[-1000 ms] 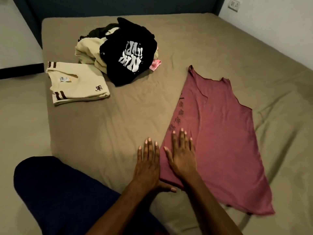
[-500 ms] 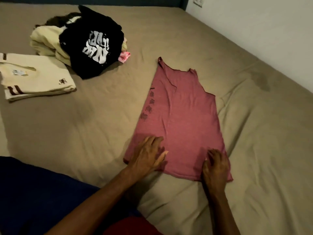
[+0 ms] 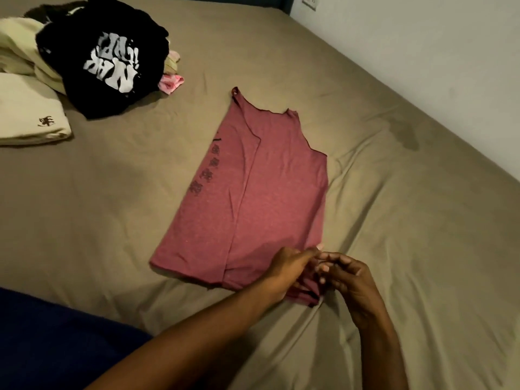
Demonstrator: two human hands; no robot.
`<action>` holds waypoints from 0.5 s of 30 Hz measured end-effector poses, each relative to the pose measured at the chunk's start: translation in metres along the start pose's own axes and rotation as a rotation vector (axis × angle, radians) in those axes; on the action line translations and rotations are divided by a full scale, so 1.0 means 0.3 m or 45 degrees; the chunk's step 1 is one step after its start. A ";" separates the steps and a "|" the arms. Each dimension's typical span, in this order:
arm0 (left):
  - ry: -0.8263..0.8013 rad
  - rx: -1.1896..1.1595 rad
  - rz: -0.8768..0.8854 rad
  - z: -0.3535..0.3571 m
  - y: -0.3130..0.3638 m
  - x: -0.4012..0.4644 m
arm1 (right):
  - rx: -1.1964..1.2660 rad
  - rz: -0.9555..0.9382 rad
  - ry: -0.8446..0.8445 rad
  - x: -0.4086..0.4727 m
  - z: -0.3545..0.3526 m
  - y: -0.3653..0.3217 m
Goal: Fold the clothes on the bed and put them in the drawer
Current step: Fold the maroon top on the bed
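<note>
Tank top (image 3: 261,198), maroon, half-folded, flat on bed (image 3: 394,220).
Your left hand (image 3: 289,270) and right hand (image 3: 349,280) both pinch its near right hem corner; unfolded clothes pile (image 3: 104,54) lies far left.

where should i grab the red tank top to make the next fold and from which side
Take the red tank top by its bottom hem, one corner in each of the hands, coming from the near edge of the bed. It lies flat, already folded lengthwise, straps pointing away, so the hem is the closest free edge. Both hands now meet at the hem's right corner, left hand and right hand; the left corner lies free.
</note>
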State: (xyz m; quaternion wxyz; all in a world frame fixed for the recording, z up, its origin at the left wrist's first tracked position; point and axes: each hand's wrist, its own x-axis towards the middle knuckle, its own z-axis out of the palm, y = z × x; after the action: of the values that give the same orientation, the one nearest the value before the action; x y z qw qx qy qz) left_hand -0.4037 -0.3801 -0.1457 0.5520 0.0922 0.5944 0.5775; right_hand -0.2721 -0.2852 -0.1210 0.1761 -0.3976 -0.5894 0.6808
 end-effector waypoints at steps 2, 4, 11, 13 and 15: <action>0.129 -0.025 0.042 -0.011 0.020 0.033 | 0.083 -0.030 -0.060 0.086 -0.011 -0.039; 0.187 0.028 0.096 -0.029 0.032 0.053 | 0.111 -0.073 0.134 0.243 -0.015 -0.043; -0.011 0.049 -0.003 -0.120 0.034 0.053 | -0.243 -0.326 0.569 0.872 0.018 -0.131; -0.082 0.049 -0.024 -0.129 0.016 0.054 | -0.518 -0.359 0.714 0.984 0.026 -0.186; -0.123 0.099 -0.030 -0.141 0.004 0.048 | -0.734 -0.309 0.717 1.066 0.026 -0.221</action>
State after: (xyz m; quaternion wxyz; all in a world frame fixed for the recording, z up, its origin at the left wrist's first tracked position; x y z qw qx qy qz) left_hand -0.4420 -0.3935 -0.1644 0.5828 0.1346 0.5901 0.5423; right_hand -0.4920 -0.0478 -0.1654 0.2909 -0.5289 -0.7272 0.3268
